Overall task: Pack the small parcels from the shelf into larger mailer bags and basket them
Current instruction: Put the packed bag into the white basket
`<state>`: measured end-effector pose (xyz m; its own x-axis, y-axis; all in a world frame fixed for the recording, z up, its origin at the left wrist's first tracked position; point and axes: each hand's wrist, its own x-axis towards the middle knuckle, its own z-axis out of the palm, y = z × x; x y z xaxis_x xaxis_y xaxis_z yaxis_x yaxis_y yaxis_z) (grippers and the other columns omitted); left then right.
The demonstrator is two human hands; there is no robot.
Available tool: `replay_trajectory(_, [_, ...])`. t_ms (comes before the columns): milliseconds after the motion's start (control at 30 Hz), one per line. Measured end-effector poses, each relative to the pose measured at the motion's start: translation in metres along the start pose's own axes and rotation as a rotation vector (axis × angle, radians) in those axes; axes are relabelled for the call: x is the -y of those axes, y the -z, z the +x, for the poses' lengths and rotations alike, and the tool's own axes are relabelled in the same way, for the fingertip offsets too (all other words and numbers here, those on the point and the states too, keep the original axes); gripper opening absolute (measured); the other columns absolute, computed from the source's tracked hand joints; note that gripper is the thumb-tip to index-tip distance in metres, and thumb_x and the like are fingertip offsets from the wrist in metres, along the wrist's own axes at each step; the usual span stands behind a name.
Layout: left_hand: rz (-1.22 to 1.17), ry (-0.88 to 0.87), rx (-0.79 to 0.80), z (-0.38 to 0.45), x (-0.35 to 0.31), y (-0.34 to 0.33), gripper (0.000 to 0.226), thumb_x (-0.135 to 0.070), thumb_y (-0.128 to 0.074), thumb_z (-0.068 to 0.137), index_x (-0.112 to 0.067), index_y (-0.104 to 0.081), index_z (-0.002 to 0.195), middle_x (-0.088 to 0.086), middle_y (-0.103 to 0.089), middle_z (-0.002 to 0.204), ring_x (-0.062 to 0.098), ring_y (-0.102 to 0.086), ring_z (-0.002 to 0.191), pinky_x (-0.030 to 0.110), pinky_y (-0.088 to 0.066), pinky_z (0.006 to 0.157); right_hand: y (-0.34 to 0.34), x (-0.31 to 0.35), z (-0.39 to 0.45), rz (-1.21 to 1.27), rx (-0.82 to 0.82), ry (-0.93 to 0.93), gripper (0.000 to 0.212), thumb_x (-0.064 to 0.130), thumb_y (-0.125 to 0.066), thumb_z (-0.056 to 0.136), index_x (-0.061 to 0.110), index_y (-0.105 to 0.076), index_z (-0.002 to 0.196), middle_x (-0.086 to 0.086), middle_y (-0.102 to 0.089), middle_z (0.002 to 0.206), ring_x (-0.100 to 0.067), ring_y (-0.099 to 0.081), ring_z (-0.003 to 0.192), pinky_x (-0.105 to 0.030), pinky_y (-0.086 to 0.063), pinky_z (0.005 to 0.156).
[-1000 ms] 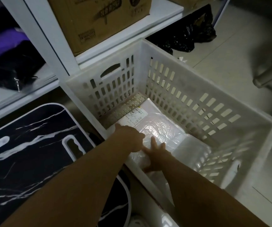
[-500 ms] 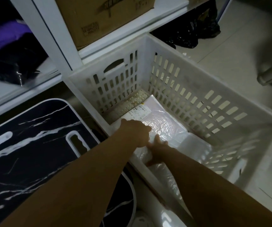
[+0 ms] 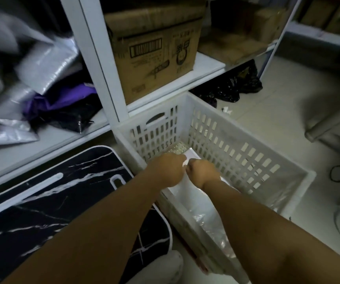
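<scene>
Mailer bag (image 3: 191, 190): white and glossy, lying inside the basket against its near-left wall; its far corner shows just beyond the knuckles, its near end runs under the right forearm.
Left hand (image 3: 168, 171): fingers curled closed over the bag's far end, knuckles up; whether they pinch the plastic is hidden from this angle.
Right hand (image 3: 203, 173): also curled into a loose fist, touching the left hand above the bag; its grip cannot be made out either.
Basket (image 3: 236, 152): white slotted plastic on the floor, its far-left corner tight against the shelf post; the far strip of its perforated bottom is bare, and the right half looks open.
Shelf (image 3: 95, 64): white frame standing just behind the basket, holding a cardboard box (image 3: 154, 52) directly above the basket's far rim.
Parcels (image 3: 42, 66): grey and purple bags heaped on the shelf's left bay, blurred.
Board (image 3: 48, 193): black, marble-veined, white-edged, flat just left of the basket.
Floor (image 3: 277, 111): pale tile, open to the right of the basket.
</scene>
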<state>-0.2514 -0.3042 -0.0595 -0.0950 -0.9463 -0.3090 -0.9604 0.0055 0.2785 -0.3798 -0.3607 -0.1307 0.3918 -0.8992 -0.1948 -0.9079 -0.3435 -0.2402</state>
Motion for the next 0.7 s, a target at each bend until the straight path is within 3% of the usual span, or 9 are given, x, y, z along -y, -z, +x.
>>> replay_trajectory(33, [-0.008, 0.017, -0.022, -0.010, 0.000, 0.008, 0.044, -0.027, -0.037, 0.102, -0.020, -0.038, 0.145, 0.006, -0.041, 0.148, 0.024, -0.039, 0.134, 0.037, -0.031, 0.112, 0.014, 0.008, -0.004, -0.007, -0.042, 0.018, 0.032, 0.035, -0.037, 0.102, 0.014, -0.061, 0.101, -0.013, -0.067, 0.109, -0.032, -0.060, 0.099, -0.031, -0.041, 0.073])
replay_trajectory(200, [-0.014, 0.093, -0.084, -0.066, 0.011, 0.041, 0.037, -0.028, -0.043, 0.099, -0.024, -0.049, 0.136, 0.006, -0.055, 0.132, 0.025, -0.053, 0.118, 0.039, -0.044, 0.100, 0.061, 0.053, -0.022, 0.030, -0.141, 0.059, 0.039, 0.035, -0.036, 0.102, 0.011, -0.066, 0.105, -0.015, -0.068, 0.106, -0.033, -0.063, 0.096, -0.035, -0.047, 0.079])
replay_trajectory(400, [-0.016, 0.224, -0.186, -0.160, 0.068, 0.080, 0.035, -0.027, -0.045, 0.097, -0.017, -0.053, 0.129, 0.012, -0.057, 0.128, 0.030, -0.054, 0.113, 0.038, -0.046, 0.093, 0.090, 0.140, -0.043, 0.078, -0.192, 0.177, 0.011, 0.022, -0.047, 0.095, 0.014, -0.047, 0.102, -0.016, -0.065, 0.102, -0.036, -0.062, 0.092, -0.039, -0.050, 0.079])
replay_trajectory(700, [-0.034, 0.552, -0.342, -0.272, 0.181, 0.094, 0.042, -0.029, -0.044, 0.099, -0.014, -0.042, 0.138, 0.012, -0.049, 0.137, 0.029, -0.047, 0.124, 0.036, -0.040, 0.097, 0.113, 0.308, -0.054, 0.206, -0.356, 0.441, 0.027, 0.024, -0.045, 0.098, 0.014, -0.053, 0.122, -0.014, -0.060, 0.120, -0.034, -0.057, 0.106, -0.034, -0.039, 0.079])
